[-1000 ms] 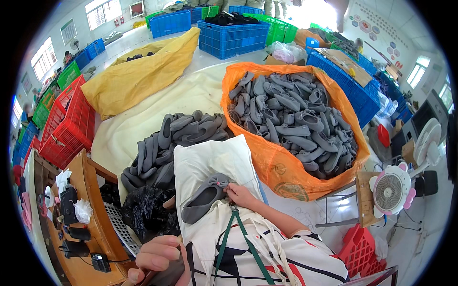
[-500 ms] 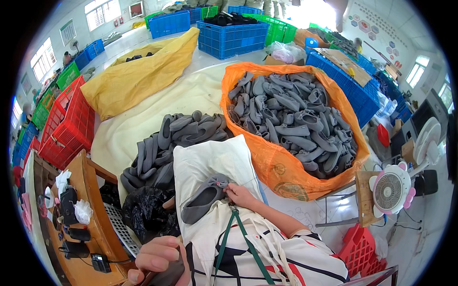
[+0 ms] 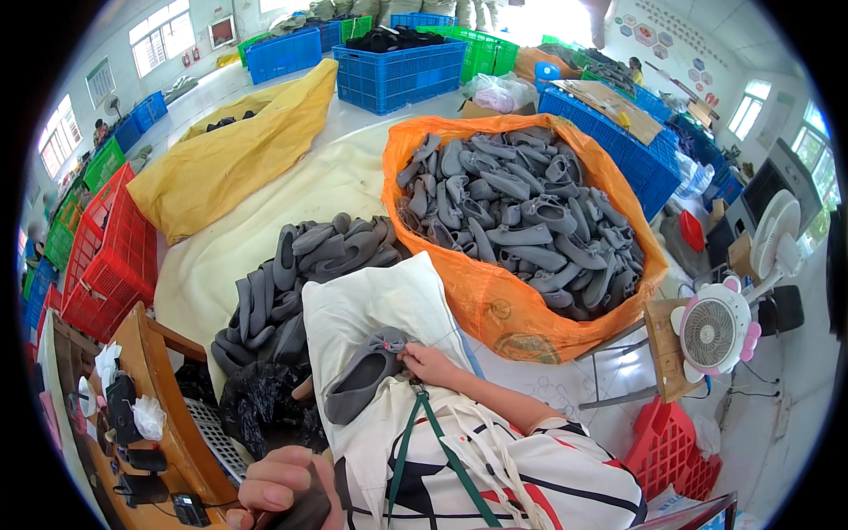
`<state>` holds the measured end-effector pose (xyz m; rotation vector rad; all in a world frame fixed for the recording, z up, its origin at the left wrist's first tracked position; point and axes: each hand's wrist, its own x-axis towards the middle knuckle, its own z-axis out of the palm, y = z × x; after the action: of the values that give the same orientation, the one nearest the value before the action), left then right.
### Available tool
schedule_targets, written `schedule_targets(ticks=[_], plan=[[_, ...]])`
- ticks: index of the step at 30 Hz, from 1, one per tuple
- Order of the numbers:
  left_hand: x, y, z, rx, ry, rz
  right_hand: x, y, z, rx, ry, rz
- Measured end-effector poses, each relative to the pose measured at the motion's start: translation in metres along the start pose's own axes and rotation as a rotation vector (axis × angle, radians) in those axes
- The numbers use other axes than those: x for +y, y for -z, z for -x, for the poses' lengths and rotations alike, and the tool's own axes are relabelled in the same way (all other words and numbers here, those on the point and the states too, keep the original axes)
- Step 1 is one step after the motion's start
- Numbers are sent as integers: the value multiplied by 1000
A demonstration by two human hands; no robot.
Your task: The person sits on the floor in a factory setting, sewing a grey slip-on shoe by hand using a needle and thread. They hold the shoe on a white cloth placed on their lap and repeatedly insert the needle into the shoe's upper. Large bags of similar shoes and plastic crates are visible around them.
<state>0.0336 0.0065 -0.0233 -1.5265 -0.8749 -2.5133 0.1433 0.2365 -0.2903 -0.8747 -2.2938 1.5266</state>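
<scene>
On a white cloth bag (image 3: 367, 296) in front of me lies a grey slip-on shoe (image 3: 355, 387) with a bow and a small reddish detail at its toe. My right hand (image 3: 427, 365) is closed, its fingertips pinched at the edge of the bow. A thin thread-like line runs from there across the white cloth. My left hand (image 3: 281, 484) is at the lower edge, fingers curled round a dark grey thing (image 3: 305, 511) that the frame cuts off; its kind is unclear. Green straps (image 3: 408, 450) hang over my patterned clothing.
Many grey shoes fill an orange sack (image 3: 495, 309) at right; a heap of shoes (image 3: 265, 309) lies left of the white bag. A black plastic bag (image 3: 261, 402) and wooden desk (image 3: 168, 406) are at left. A fan (image 3: 711, 327) stands right. Crates (image 3: 397, 84) stand behind.
The whole view has shifted slightly, so the surroundings appear further left. My right hand stays pinched at the shoe's bow, and my left hand stays curled at the lower edge.
</scene>
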Motion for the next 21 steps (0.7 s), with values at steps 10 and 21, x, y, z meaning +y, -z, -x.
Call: schedule_targets(ticks=[10, 21], plan=[[11, 7, -2, -123, 24, -100, 4, -4, -2, -1, 10, -43], [19, 7, -5, -198, 42, -200, 2, -3, 0, -6, -20, -50]])
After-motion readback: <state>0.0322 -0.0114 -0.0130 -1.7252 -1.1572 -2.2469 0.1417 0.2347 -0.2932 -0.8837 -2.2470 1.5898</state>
